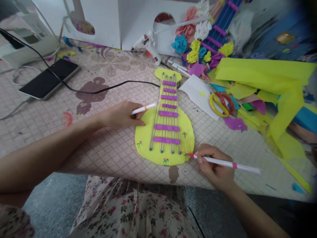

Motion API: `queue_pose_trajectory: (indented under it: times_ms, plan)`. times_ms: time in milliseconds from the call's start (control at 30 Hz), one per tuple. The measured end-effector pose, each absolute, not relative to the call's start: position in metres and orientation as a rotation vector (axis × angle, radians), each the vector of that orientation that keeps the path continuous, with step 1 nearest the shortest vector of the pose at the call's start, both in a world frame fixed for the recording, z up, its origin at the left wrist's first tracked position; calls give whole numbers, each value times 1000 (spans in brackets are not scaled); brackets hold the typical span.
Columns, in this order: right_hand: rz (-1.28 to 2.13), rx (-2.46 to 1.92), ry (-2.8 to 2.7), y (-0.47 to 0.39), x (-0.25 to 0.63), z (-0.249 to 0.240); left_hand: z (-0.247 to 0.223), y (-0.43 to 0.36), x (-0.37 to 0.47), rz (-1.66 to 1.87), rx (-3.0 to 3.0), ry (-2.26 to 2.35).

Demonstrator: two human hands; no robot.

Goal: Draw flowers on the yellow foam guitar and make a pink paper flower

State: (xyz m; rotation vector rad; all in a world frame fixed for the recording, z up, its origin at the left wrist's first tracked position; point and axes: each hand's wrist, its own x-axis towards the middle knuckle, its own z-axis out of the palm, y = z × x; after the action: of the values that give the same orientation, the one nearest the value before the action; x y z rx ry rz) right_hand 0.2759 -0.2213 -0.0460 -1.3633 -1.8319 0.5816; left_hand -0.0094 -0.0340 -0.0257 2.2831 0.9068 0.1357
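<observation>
Basically, R hand (218, 165) pinching red pen (223, 162) at paper guitar (146, 132), L hand (123, 114) clasping white pen (145, 108), scraps (85, 29) maybe in box (105, 19)

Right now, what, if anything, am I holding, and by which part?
Your right hand holds a pink-banded marker near its red tip. Your left hand holds an orange-banded marker by the end away from the guitar.

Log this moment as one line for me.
left hand: holds orange-banded marker by yellow guitar's edge | right hand: holds red-tipped marker, tip at guitar's lower right | glue gun: beyond guitar's head
</observation>
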Motion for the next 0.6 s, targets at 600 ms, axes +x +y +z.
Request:
queue_pose_trajectory:
  times_ms: [600]
  plan:
    - [554, -1374, -1824, -223, 278, -47, -25, -34, -9, 124, 2284, 919]
